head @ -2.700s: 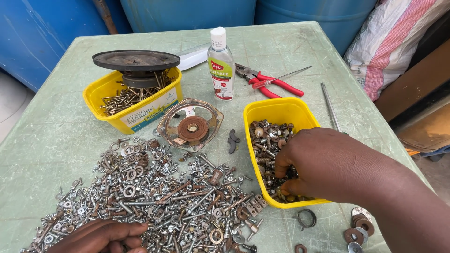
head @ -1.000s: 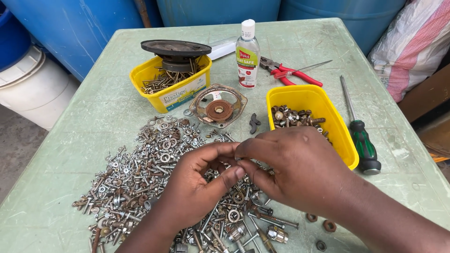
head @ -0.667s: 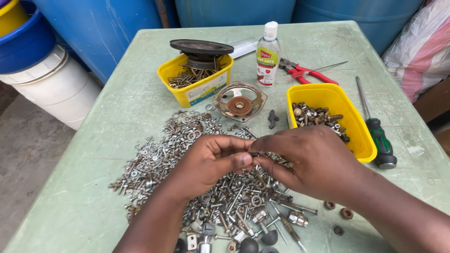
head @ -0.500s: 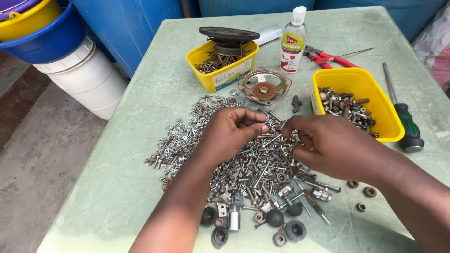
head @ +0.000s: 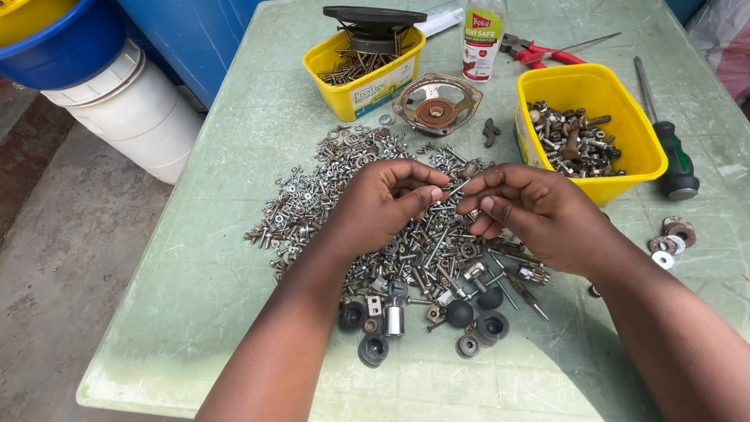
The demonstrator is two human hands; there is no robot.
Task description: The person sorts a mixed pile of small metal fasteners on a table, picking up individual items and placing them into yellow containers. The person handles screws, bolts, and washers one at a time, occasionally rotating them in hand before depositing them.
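A small bolt [head: 453,188] is pinched between the fingertips of the left hand [head: 384,205] and the right hand [head: 539,212], both of which are curled nearly closed around it, just above a heap of loose screws, nuts and washers [head: 367,211] spread over the pale green table [head: 195,273]. Near the front of the heap, several black rubber caps [head: 461,314] are seen. To the right, a yellow tub [head: 587,129] partly filled with rusty hardware is set, with a green-handled screwdriver [head: 670,148] beside it. Farther back, a second yellow tub [head: 364,72] of nails is topped by a dark round speaker part [head: 375,16], and a rusty speaker frame [head: 436,114], a plastic bottle [head: 482,41] and red-handled pliers [head: 539,53] lie nearby.
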